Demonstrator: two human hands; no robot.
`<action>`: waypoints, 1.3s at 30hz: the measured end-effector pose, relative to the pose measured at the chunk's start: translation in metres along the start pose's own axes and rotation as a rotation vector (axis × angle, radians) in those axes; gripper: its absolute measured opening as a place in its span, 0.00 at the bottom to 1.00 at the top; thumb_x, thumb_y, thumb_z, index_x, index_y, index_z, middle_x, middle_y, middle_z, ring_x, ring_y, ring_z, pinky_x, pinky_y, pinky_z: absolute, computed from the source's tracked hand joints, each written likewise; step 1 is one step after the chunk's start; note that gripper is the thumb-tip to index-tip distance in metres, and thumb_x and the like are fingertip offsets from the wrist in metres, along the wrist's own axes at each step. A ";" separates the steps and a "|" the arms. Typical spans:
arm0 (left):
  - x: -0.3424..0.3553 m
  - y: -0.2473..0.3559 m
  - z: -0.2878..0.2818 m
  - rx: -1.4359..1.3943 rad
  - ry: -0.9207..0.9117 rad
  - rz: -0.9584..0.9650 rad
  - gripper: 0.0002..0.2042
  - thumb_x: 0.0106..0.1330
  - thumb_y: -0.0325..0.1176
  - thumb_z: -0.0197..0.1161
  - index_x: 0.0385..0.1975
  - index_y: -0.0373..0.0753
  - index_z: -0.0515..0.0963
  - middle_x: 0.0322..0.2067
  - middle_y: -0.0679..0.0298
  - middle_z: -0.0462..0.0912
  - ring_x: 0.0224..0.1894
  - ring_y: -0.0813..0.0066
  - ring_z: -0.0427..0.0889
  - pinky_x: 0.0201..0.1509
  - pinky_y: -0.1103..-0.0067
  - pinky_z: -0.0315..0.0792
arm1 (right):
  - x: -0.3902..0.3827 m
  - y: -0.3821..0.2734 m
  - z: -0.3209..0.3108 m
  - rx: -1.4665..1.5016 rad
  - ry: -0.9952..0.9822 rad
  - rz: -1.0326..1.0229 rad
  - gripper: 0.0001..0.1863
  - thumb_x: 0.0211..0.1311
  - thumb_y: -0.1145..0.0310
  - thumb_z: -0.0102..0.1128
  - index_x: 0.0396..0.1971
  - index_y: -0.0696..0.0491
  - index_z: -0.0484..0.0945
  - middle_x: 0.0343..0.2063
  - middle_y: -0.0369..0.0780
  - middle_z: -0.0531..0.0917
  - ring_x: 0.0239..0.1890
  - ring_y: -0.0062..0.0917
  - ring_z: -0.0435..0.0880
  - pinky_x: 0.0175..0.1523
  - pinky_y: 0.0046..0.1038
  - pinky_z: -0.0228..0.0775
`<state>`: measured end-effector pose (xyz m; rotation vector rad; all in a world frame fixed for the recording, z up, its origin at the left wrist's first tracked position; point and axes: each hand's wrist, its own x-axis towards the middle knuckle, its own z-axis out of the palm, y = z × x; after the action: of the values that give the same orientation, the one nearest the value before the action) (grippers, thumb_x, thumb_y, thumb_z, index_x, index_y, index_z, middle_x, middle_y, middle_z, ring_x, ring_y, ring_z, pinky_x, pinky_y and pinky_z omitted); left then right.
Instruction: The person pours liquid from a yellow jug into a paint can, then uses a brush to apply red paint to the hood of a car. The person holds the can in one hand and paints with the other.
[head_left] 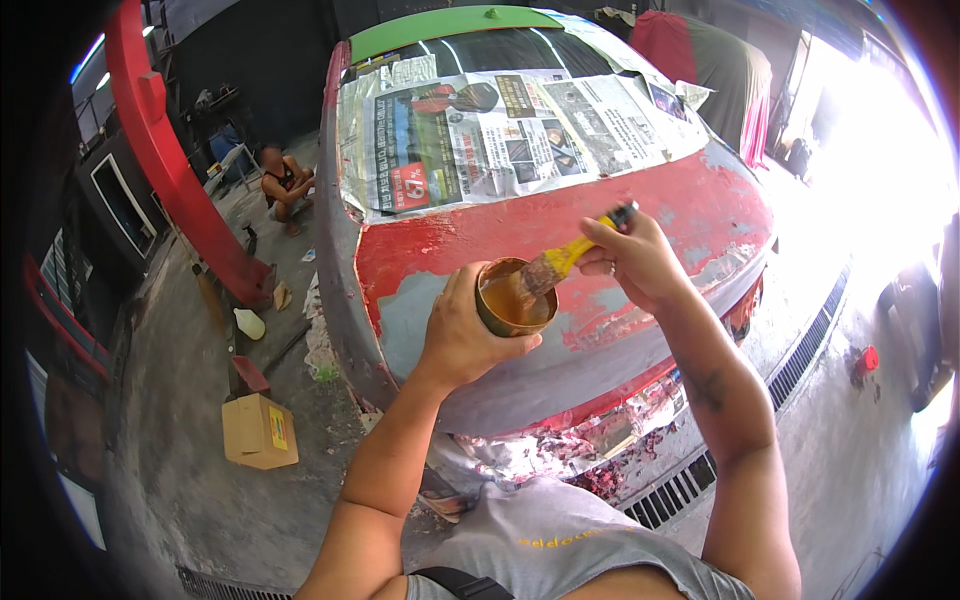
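My left hand (465, 340) is wrapped round a small round tin (490, 312) with amber-brown liquid inside, held tilted above the car. My right hand (635, 255) grips a paintbrush (570, 255) by its yellow handle. The brush's bristles (537, 281) dip into the tin's mouth, against its inner side. Below both hands spreads the car hood (420, 245), patchy with red paint and grey bare areas. Newspaper sheets (530, 135) cover the lower part of the windshield glass behind it.
A cardboard box (258, 432) stands on the floor at left, near a pale jug (249, 324). A red post (180, 170) rises there, and a person (286, 188) squats beyond it. Floor grating (680, 490) runs past the car's front. A covered vehicle (725, 75) is at back right.
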<state>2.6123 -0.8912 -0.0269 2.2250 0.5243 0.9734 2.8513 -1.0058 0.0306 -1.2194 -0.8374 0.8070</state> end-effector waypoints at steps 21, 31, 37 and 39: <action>-0.030 -0.060 -0.049 -0.333 0.389 -0.188 0.40 0.50 0.34 0.87 0.63 0.33 0.72 0.57 0.56 0.82 0.60 0.66 0.83 0.67 0.68 0.77 | 0.026 0.048 -0.010 -0.170 -0.136 -0.296 0.08 0.70 0.79 0.70 0.45 0.60 0.80 0.52 0.44 0.88 0.52 0.26 0.89 0.59 0.29 0.83; -0.081 -0.052 -0.079 -0.415 0.444 -0.178 0.40 0.52 0.33 0.85 0.65 0.33 0.70 0.60 0.54 0.79 0.63 0.64 0.81 0.69 0.64 0.76 | 0.043 0.063 -0.008 -0.317 -0.085 -0.070 0.16 0.66 0.75 0.75 0.50 0.60 0.81 0.40 0.41 0.89 0.39 0.20 0.88 0.46 0.24 0.83; -0.103 -0.042 -0.093 -0.351 0.426 -0.205 0.43 0.52 0.36 0.86 0.66 0.32 0.69 0.61 0.54 0.78 0.64 0.64 0.81 0.70 0.64 0.75 | 0.045 0.044 -0.026 -0.241 0.223 -0.211 0.18 0.67 0.71 0.77 0.49 0.62 0.80 0.34 0.40 0.88 0.33 0.19 0.87 0.40 0.23 0.82; -0.108 -0.040 -0.094 -0.374 0.440 -0.199 0.43 0.51 0.36 0.86 0.67 0.32 0.69 0.61 0.54 0.78 0.64 0.64 0.80 0.71 0.64 0.74 | 0.050 0.033 -0.033 -0.321 0.306 -0.204 0.15 0.69 0.69 0.75 0.47 0.61 0.80 0.33 0.40 0.88 0.33 0.20 0.88 0.40 0.23 0.84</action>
<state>2.4679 -0.8873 -0.0603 1.6003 0.6789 1.3368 2.9013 -0.9713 -0.0014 -1.4678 -0.8410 0.3147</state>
